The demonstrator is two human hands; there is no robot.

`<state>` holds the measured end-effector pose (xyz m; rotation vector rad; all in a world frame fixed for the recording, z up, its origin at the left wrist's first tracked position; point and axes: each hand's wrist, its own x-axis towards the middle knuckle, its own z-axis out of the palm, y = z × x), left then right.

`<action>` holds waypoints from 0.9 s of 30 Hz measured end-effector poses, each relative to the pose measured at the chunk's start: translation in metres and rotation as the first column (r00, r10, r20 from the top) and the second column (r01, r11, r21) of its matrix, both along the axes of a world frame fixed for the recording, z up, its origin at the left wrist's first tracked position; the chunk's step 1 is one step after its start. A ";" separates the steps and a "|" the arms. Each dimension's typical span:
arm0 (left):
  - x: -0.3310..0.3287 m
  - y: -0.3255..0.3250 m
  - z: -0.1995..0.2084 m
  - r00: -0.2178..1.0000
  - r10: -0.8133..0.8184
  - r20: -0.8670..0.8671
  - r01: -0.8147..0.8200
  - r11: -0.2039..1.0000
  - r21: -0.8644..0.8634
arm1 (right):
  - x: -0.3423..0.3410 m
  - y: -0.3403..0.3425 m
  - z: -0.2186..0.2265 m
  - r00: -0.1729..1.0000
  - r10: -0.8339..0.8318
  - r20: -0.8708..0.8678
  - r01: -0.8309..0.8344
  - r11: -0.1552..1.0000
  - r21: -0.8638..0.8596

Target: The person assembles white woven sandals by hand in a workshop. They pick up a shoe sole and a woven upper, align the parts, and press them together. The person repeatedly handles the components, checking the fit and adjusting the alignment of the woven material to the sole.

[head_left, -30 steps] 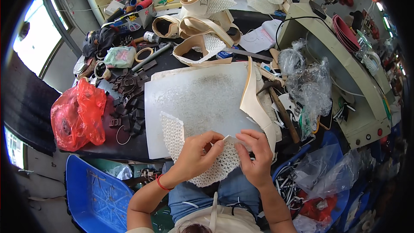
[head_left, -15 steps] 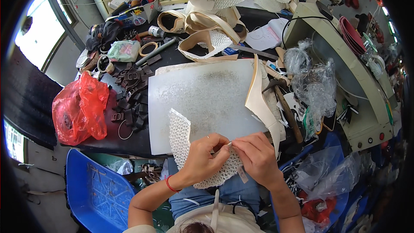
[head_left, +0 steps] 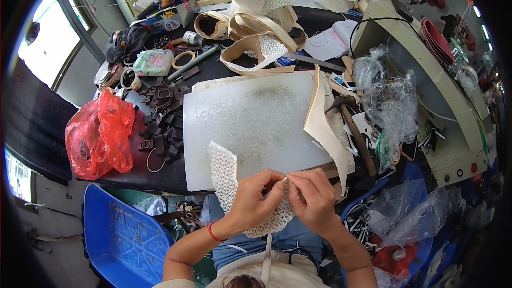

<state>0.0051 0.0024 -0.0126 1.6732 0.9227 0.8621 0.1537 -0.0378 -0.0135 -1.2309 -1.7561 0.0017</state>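
Note:
A cream woven shoe-upper piece hangs between my hands over my lap, its upper left part over the white work board. My left hand pinches its upper edge between thumb and index finger. Right beside it, my right hand has its fingertips closed on the same edge, so the two hands almost touch. What lies between the fingertips is too small to make out. A smooth cream leather shoe-upper piece with a jagged edge lies along the board's right side.
Brown buckle pieces and a red plastic bag lie on the left. Cream shoe uppers are piled behind the board. A hammer, clear plastic wrap and a beige machine stand right. A blue bin sits below left.
My right hand has shifted slightly down and left, still pinching the edge. The woven piece has dropped a little; a small pale tab below it is now out of sight. The person opposite has moved a hand.

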 end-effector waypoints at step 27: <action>-0.030 0.019 0.044 0.934 0.309 -0.181 -0.133 0.770 0.624 | 0.027 -0.015 -0.028 -0.140 0.054 -0.989 -0.175 0.981 0.079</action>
